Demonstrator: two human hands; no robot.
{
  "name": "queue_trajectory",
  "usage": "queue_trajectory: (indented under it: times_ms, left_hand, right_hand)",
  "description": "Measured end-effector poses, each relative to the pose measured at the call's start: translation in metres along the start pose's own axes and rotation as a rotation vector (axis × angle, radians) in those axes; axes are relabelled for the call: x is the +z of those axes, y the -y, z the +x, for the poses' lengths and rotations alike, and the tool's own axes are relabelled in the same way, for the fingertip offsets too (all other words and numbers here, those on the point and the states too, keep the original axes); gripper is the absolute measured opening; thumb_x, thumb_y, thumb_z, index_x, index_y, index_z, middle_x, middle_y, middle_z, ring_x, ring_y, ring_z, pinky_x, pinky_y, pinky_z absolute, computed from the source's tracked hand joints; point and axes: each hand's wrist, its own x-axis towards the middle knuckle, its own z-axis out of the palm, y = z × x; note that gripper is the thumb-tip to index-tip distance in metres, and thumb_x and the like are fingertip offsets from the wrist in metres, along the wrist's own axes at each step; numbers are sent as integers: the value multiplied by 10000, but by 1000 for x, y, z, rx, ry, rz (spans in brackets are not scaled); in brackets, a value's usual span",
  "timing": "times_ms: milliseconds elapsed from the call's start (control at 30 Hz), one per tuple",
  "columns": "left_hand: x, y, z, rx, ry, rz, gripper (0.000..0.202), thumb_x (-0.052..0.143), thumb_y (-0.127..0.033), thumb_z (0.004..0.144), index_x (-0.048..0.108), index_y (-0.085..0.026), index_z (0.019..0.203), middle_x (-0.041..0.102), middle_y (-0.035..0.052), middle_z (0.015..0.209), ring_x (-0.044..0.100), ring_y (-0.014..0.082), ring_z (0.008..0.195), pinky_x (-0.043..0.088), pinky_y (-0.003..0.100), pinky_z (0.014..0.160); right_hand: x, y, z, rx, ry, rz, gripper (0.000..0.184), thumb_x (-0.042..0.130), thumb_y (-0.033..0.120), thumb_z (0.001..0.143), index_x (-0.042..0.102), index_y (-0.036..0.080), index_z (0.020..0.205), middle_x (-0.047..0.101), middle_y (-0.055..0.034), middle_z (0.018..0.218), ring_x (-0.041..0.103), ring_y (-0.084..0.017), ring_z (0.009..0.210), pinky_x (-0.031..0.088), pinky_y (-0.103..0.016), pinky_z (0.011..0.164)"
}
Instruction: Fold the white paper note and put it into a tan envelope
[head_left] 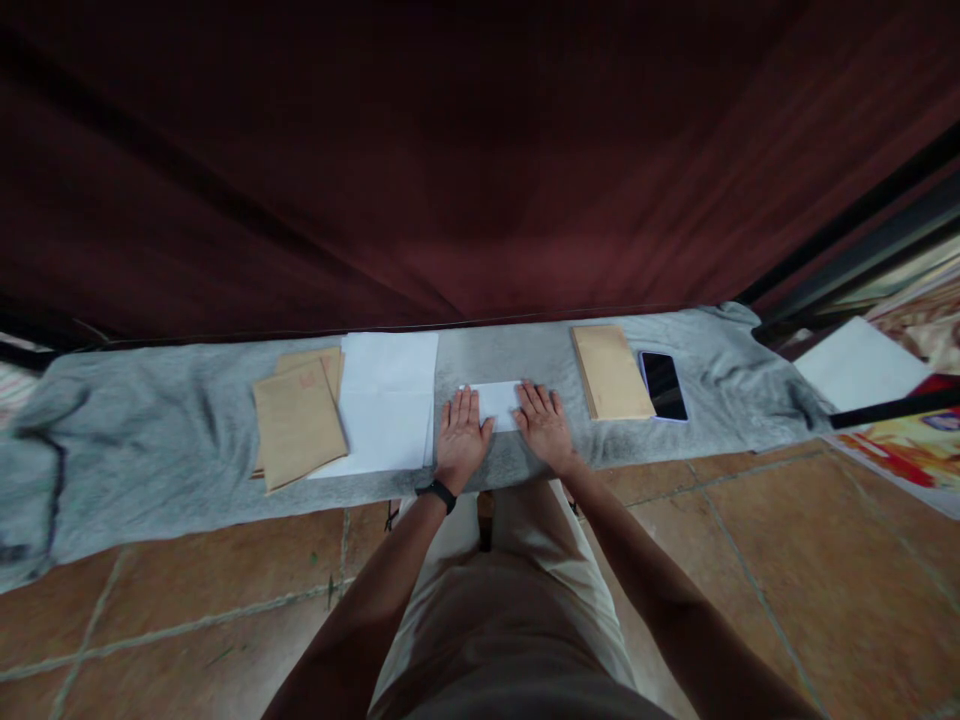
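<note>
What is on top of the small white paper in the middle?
The left hand lies over its left end, the right hand over its right end. Between them the white paper shows bare; its parts beneath the hands are covered and cannot be seen.

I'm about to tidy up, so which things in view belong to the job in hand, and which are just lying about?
In the job:
- small white paper, under the left hand and right hand
- probably the white sheets, left brown pile and right brown pile

Lying about, it seems:
- phone
- colourful printed material, far right
</note>
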Motion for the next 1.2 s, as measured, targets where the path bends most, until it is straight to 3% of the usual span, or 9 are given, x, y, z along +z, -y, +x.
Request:
queue_trajectory:
  times_ms: [633,933,1200]
  left_hand:
    - [1,0,-1,-3,-13,-27,658,310,-441,1029,277,-91,1586,316,159,1636,203,273,1553,207,517,1257]
    - [2,1,-1,2,-9,-18,664,301,-444,1031,288,-69,1579,285,160,1648,190,275,1557,197,506,1262]
    - [2,1,-1,6,-15,-13,663,307,-440,1029,267,-89,1590,293,152,1648,190,266,1557,198,505,1262]
  right_hand:
    - [-3,-19,-6,22,-27,-15,513,369,341,1053,420,212,1547,403,-103,1606,372,-301,1472,277,-531,1203]
    - [-8,-21,-1,65,-46,52,530,359,273,1036,409,144,1547,430,-129,1586,383,-277,1471,309,-503,1203]
    - [-8,-3,-12,-157,73,93,489,346,322,1061,461,184,1516,428,-72,1594,379,-223,1481,285,-465,1236]
